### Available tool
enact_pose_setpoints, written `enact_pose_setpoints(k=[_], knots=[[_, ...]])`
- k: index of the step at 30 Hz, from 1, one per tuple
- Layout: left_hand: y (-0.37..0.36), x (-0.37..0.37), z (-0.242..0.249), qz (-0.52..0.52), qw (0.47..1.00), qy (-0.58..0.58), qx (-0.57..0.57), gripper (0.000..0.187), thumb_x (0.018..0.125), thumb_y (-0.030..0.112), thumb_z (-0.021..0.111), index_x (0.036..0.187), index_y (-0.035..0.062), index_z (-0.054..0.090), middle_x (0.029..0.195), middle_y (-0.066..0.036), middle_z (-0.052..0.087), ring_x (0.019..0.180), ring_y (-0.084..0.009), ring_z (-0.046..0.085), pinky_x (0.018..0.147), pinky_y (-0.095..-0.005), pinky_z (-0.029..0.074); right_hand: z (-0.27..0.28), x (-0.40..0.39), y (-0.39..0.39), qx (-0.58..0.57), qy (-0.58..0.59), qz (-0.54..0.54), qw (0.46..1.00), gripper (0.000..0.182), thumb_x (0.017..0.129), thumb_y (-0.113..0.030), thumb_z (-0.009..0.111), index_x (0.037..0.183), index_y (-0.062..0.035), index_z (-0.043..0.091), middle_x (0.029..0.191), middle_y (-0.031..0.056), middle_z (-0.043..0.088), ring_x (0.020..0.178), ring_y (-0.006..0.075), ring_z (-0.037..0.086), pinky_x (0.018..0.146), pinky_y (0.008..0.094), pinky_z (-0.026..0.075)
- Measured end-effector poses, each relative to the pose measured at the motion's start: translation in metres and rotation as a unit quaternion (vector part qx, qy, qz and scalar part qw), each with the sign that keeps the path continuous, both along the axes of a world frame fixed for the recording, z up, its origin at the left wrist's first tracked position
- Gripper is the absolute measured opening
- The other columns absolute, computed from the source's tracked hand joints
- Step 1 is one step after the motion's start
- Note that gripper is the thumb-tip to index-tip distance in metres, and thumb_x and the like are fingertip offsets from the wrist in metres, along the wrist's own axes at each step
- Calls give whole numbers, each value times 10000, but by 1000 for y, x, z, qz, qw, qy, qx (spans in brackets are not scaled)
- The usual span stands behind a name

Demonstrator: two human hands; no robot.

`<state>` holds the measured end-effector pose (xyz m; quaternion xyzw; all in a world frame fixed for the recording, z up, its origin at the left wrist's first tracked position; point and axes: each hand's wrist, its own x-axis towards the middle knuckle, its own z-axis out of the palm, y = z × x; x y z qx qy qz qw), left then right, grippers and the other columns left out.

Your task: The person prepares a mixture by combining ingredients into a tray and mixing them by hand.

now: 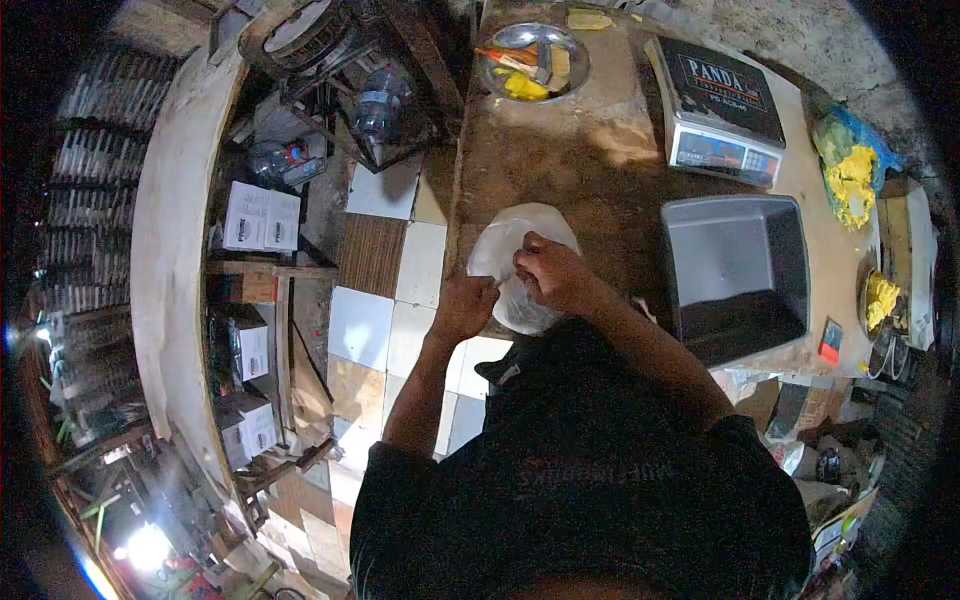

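A white, partly see-through plastic bag [525, 225] lies at the left edge of the wooden table [560, 150], close to my body. Its contents look pale, but I cannot make out what they are. My left hand [466, 306] is closed on the bag's near left side. Higher up and to the right, my right hand [553, 272] pinches the bag with curled fingers. Both hands are a short way apart, and the plastic between them is partly hidden by my fingers.
Right of the bag stands a grey plastic tub [740, 235]. Beyond it sits a digital scale [718, 100]. A metal plate [575, 75] at the back holds brushes and yellow stuff. More yellow material [850, 185] lies in a bag at right. Boxes [262, 218] fill shelves at left.
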<state>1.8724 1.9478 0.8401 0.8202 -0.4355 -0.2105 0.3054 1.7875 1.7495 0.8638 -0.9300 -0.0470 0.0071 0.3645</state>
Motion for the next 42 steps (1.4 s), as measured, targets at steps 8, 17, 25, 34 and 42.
enact_pose_setpoints(k=[8, 17, 25, 34, 42], knots=[[-6, -19, 16, 10, 991, -101, 81, 189, 870, 202, 525, 890, 21, 577, 702, -173, 570, 683, -372, 579, 580, -449, 461, -16, 2, 3, 28, -55, 41, 997, 183, 689, -94, 613, 829, -11, 528, 893, 169, 485, 816, 363, 539, 723, 443, 467], [-11, -3, 35, -62, 990, -98, 77, 150, 823, 195, 552, 809, 46, 560, 726, -159, 574, 692, -355, 589, 589, -462, 460, -11, 3, -4, 44, -40, 58, 997, 175, 745, -136, 603, 851, -5, 555, 864, 178, 555, 868, 356, 561, 764, 432, 461], [-5, -9, 17, 9, 1000, -12, -9, 161, 866, 187, 497, 863, 30, 533, 782, -162, 576, 748, -371, 574, 649, -451, 457, -6, 8, -8, 175, -89, 29, 980, 157, 790, -120, 601, 864, 15, 629, 819, 161, 614, 778, 331, 607, 701, 409, 474], [-9, -29, 19, 136, 988, -46, -49, 223, 836, 193, 599, 977, 24, 563, 979, -156, 585, 885, -354, 592, 774, -442, 458, 10, 14, 4, -88, -26, 73, 993, 148, 773, -136, 599, 841, -6, 582, 818, 149, 572, 749, 325, 600, 660, 404, 494], [-25, -42, -6, 178, 970, -6, -163, 300, 776, 189, 676, 975, 2, 551, 1035, -185, 532, 904, -365, 568, 749, -424, 473, 53, 17, -18, -188, -92, 24, 977, 151, 756, -124, 591, 861, -25, 546, 808, 134, 545, 670, 313, 586, 600, 413, 492]])
